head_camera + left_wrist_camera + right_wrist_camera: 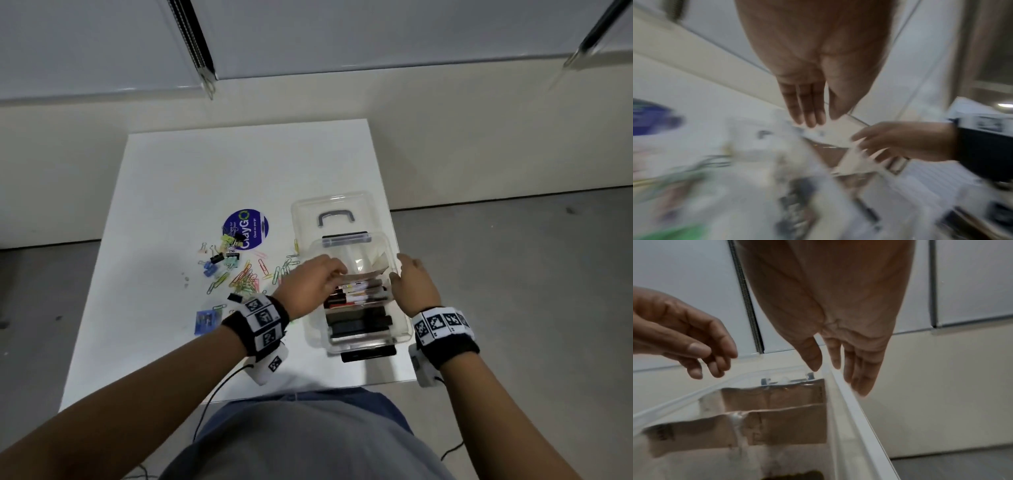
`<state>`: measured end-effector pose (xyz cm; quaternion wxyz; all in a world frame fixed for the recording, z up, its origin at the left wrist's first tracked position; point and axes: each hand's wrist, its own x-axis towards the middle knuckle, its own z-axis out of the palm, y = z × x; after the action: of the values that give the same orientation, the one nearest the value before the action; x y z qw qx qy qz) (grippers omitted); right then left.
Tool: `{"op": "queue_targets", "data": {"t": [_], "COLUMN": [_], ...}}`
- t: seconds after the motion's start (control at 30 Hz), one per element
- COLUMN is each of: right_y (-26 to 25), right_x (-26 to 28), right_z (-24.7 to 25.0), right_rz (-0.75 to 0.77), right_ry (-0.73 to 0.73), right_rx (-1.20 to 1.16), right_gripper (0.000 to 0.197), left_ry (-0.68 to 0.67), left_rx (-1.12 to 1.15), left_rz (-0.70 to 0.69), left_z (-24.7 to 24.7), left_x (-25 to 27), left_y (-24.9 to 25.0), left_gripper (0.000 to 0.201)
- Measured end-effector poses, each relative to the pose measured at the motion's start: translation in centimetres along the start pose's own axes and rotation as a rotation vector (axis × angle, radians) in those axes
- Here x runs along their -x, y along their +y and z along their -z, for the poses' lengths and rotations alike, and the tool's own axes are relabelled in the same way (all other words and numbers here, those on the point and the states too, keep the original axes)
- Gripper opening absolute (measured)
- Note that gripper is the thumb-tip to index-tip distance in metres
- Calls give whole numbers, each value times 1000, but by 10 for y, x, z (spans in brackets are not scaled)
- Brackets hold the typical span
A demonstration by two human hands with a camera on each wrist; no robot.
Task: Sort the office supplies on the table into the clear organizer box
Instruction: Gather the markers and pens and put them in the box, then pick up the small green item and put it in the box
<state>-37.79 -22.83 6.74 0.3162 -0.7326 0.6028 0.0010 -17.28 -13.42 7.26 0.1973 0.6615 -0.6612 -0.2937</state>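
Observation:
The clear organizer box [406,330] stands at the table's right side, its lid [337,207] lying behind it. Inside lie several markers [358,291], with black items [359,323] nearer me. My left hand [329,274] hovers over the box's left half, fingers relaxed above the markers and holding nothing; the left wrist view is blurred but shows straight fingers [807,112]. My right hand [402,270] is at the right wall, thumb over the rim [849,402] and straight fingers [861,378] outside. Brown cardboard dividers [777,423] split the far end.
Loose coloured paper clips [245,279] and binder clips [222,255] are scattered left of the box. A round purple card [246,228] lies behind them, and a small blue packet [207,321] sits near my left wrist. The table's right edge runs just beside the box.

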Motion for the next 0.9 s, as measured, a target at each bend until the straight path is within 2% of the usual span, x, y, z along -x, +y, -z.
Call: {"op": "queue_targets", "data": {"t": [0.1, 0.17, 0.23, 0.3, 0.33, 0.4, 0.47, 0.57, 0.73, 0.83, 0.9], "right_y": [-32, -65, -99, -129, -143, -161, -166, -158, -155, -163, -166], "right_x": [16, 27, 38, 42, 42, 40, 38, 35, 33, 31, 32], "right_z": [-8, -19, -38, -67, -84, -117, -141, -166, -179, -169, -147], "right_rz": [239, 370, 454, 517, 506, 394, 238, 104, 124, 133, 165], "right_ry": [169, 137, 23, -130, -220, -393, -480, -478, -422, -473, -518], "right_rx": [82, 38, 20, 88, 138, 258, 322, 313, 322, 308, 247], "right_gripper": [44, 39, 35, 34, 36, 46, 50, 49, 50, 48, 57], "left_ry": [220, 175, 84, -21, -90, -154, -194, -176, -45, -6, 10], "left_rx": [16, -155, -291, -312, -310, -249, -184, -155, -51, 36, 149], "left_rz": [218, 383, 588, 818, 908, 983, 985, 954, 877, 762, 684], "left_z": [21, 32, 36, 33, 35, 31, 27, 24, 40, 49, 56], "left_x": [31, 55, 79, 99, 107, 118, 124, 127, 125, 121, 114], "left_y": [-66, -110, -144, -161, -164, -174, -176, -180, -175, -170, -160], "left_gripper": [21, 30, 29, 48, 58, 67, 68, 63, 46, 38, 36]}}
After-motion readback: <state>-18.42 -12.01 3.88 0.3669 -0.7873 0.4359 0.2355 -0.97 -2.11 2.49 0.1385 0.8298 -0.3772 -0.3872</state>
